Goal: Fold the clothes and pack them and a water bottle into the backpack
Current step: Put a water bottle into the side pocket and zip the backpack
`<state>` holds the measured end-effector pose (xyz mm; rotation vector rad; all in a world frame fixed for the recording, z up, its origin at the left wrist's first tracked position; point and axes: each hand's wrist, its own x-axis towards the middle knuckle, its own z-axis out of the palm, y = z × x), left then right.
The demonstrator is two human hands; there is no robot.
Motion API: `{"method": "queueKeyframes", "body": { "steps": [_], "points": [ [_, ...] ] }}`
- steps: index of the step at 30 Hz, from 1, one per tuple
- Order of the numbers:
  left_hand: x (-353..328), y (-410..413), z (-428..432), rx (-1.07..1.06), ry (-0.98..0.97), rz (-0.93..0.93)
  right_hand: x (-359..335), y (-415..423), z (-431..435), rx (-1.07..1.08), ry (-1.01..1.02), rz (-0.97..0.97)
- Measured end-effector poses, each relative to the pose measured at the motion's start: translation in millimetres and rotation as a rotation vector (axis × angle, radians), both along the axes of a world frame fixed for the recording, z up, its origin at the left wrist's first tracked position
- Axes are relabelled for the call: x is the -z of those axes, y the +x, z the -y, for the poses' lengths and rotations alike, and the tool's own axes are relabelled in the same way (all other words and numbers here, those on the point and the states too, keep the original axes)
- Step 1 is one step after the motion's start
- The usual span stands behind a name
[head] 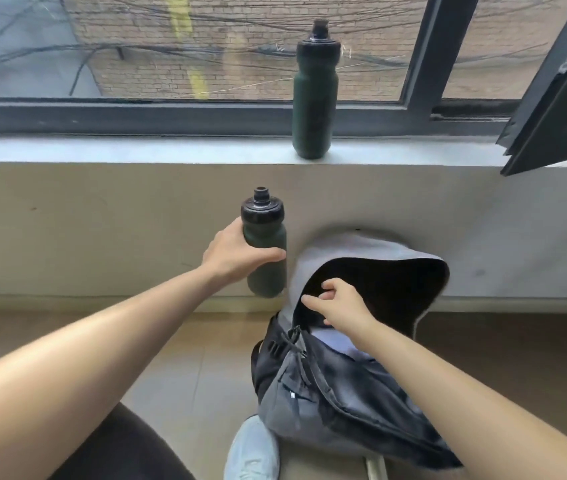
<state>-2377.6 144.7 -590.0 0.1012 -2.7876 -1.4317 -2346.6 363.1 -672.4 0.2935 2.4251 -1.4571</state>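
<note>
My left hand (237,252) grips a dark green water bottle (265,239) with a black cap, held upright in the air just left of the backpack. The grey and black backpack (330,393) stands on the floor against the wall, its top flap thrown back and the dark opening showing. My right hand (339,303) pinches the left edge of that opening. A bit of light purple cloth (339,342) shows inside, just below my right hand. A second, taller dark green bottle (316,95) stands on the windowsill.
The pale windowsill (136,150) runs across the view under a dark-framed window. An open window sash (552,109) juts in at the upper right. A light blue shoe (252,452) shows on the tiled floor by the backpack's base.
</note>
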Motion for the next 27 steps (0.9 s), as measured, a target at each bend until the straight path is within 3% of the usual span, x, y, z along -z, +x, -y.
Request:
{"method": "queueKeyframes", "body": {
  "steps": [9,13,19,23,27],
  "points": [
    [55.4,-23.6,6.2,0.018,-0.023,0.133,42.2,-33.3,32.6,0.014,0.116,0.082],
    [65.5,-34.5,3.6,0.074,0.054,0.145,62.0,-34.0,20.1,0.041,0.289,0.016],
    [92.2,-54.6,-13.5,0.248,0.058,0.175,102.5,-29.1,3.6,0.109,0.087,0.013],
    [108.6,-61.2,-14.0,0.317,0.09,0.244,93.9,-23.1,-0.6,0.217,0.02,0.007],
    [132.7,-49.6,-15.5,0.381,-0.118,0.287,96.4,-20.4,-3.3,0.248,-0.033,-0.027]
  ]
}}
